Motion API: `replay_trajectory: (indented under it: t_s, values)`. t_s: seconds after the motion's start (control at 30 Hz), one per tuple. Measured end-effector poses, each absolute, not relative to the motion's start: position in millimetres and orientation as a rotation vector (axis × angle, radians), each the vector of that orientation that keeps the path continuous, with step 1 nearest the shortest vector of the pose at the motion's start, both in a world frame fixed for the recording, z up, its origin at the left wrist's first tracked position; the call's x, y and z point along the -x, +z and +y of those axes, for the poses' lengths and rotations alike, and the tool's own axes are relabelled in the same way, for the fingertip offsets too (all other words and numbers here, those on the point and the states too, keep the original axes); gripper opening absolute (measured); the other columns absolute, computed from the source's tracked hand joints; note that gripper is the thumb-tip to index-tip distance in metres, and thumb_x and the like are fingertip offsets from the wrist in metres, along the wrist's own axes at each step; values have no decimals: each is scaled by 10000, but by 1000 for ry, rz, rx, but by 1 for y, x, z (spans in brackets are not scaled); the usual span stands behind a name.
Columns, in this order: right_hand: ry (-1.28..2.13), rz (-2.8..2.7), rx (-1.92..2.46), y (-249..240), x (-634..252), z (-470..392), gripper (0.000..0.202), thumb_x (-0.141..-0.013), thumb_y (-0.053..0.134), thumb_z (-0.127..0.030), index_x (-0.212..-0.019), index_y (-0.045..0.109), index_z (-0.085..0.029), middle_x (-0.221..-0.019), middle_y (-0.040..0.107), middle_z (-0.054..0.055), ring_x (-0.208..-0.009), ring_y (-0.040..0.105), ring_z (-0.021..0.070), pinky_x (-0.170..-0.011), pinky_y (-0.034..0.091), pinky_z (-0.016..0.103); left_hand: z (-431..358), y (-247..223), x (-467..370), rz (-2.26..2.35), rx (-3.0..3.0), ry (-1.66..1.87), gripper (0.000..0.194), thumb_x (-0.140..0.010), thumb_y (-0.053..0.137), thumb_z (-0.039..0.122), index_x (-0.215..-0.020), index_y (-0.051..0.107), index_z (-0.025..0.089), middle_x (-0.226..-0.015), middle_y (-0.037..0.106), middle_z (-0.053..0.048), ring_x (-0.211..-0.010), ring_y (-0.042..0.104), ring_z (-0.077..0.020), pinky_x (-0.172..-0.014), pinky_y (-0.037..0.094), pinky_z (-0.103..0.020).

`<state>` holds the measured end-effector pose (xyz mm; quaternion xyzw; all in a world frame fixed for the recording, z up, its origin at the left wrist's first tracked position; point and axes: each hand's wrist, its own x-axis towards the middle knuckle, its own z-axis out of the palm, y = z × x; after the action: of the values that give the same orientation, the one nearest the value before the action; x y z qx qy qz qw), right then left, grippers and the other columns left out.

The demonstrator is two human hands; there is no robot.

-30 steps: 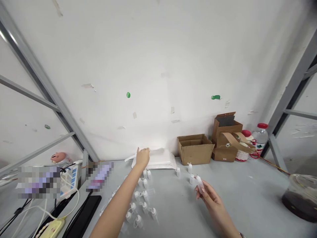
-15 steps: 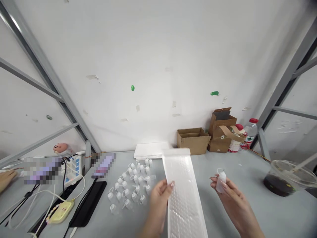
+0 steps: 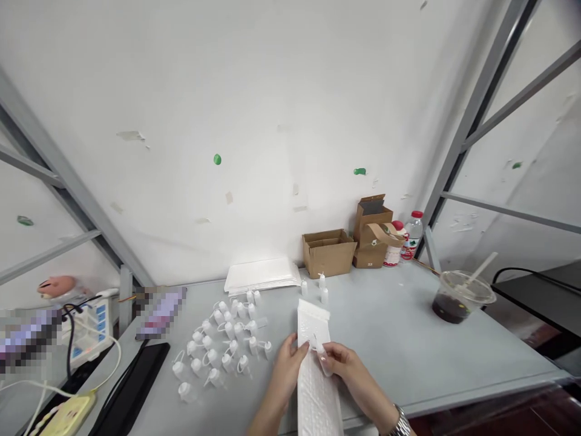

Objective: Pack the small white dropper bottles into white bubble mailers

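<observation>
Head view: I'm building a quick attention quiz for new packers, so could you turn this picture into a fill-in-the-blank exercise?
1. The left hand grips a padded envelope coloured ____.
2. The small bottle above it is held in the person's ____ hand.
3. The clear water bottle near the wall has a ____ cap.
4. In the picture, the open cardboard box stands to the ____ of the brown paper bag.

Missing words: white; right; red; left.

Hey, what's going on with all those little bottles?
A person's left hand holds a white padded mailer, and their right hand holds a small bottle against or just over it. More bottles stand on the gray table, mostly toward the left. A stack of white mailers lies near the wall.
</observation>
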<state>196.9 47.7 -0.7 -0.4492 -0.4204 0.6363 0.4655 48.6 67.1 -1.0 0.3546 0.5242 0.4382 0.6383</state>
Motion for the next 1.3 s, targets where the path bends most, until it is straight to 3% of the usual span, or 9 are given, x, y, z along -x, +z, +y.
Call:
replay_trajectory:
  t_s: [0.17, 0.27, 0.43, 0.53, 0.63, 0.8, 1.0, 1.17, 1.3]
  values:
    - [1595, -931, 1064, -3, -206, 54, 275, -635, 715, -371, -790, 612, -168, -720, 594, 9, -663, 531, 139, -647, 402, 257, 72, -6, -52, 1060, -885, 1007, 475, -515, 750, 315, -927, 641, 107, -947, 693, -148, -925, 607, -312, -821, 424, -372]
    - [1639, -968, 1031, -2, -210, 57, 234, -684, 680, -360, -785, 587, -170, -743, 606, 15, -685, 558, 145, -677, 411, 269, 70, -10, -50, 922, -778, 943, 448, -534, 737, 268, -948, 643, 123, -909, 700, -118, -865, 625, -283, -794, 432, -358]
    - [1867, -1265, 859, 5, -214, 55, 256, -680, 696, -258, -889, 569, -184, -708, 628, 1, -673, 599, 151, -695, 410, 286, 72, -8, -46, 1100, -857, 928, 405, -588, 693, 490, -746, 663, 119, -689, 680, -73, -696, 613, -229, -672, 442, -307]
    - [1941, -1325, 787, 6, -215, 56, 306, -693, 688, -262, -959, 548, -202, -731, 644, 6, -707, 619, 168, -707, 423, 305, 73, -6, -46, 1243, -972, 965, 428, -540, 711, 525, -657, 657, 117, -626, 662, -58, -688, 602, -236, -656, 435, -299]
    - [1798, -1292, 816, 7, -216, 66, 248, -723, 661, -330, -907, 554, -203, -743, 649, 18, -721, 619, 173, -713, 436, 314, 72, -8, -46, 1144, -918, 1004, 440, -525, 740, 484, -740, 670, 107, -685, 682, -72, -725, 616, -247, -699, 442, -315]
    - [1404, -1145, 1014, 18, -214, 93, 295, -634, 720, -400, -805, 589, -198, -827, 654, 40, -826, 619, 212, -786, 440, 339, 68, -18, -47, 947, -748, 1050, 474, -503, 785, 400, -855, 662, 107, -794, 706, -112, -758, 639, -261, -720, 452, -334]
    - [1190, -1022, 978, 18, -203, 111, 414, -615, 721, -435, -932, 559, -224, -795, 647, 26, -811, 635, 228, -806, 458, 381, 69, -19, -50, 982, -704, 1038, 428, -442, 821, 324, -776, 681, 96, -720, 717, -106, -664, 642, -239, -684, 467, -332]
    - [1110, -1062, 1021, 6, -200, 112, 441, -689, 665, -389, -1062, 487, -236, -788, 612, 7, -795, 622, 201, -776, 463, 351, 68, -17, -51, 989, -677, 1014, 402, -403, 833, 279, -732, 691, 98, -695, 720, -98, -649, 644, -233, -663, 469, -319]
    - [1066, -1190, 1129, 4, -206, 109, 425, -690, 653, -386, -1053, 513, -217, -746, 591, 1, -729, 585, 186, -700, 452, 323, 68, -23, -51, 975, -648, 1014, 396, -419, 826, 297, -735, 696, 98, -681, 716, -93, -616, 634, -221, -622, 458, -307]
